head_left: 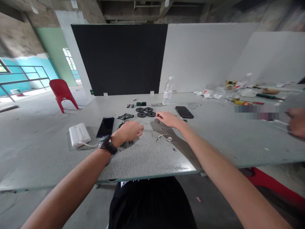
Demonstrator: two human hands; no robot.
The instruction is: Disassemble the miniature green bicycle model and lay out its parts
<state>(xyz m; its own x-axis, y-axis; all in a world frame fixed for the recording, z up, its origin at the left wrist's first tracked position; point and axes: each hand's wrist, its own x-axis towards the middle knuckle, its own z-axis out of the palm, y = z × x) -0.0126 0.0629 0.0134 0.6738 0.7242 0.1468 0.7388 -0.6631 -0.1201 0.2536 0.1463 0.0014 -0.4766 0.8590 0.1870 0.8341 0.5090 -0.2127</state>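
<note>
My left hand, with a dark watch on its wrist, is closed above the table, partly over some green and black parts; whatever its fingers hold is hidden. Farther right, my right hand has its fingers pinched together beside the black spoked wheels; what lies between the fingertips is too small to tell. A black frame piece rests left of the wheels. Green and black blocks sit behind them. Between my forearms lie a small silvery part and a small round part.
A dark phone and a white power bank with a cable lie at left. Another phone and a clear bottle stand beyond my right hand. Clutter and another person's hand are at far right.
</note>
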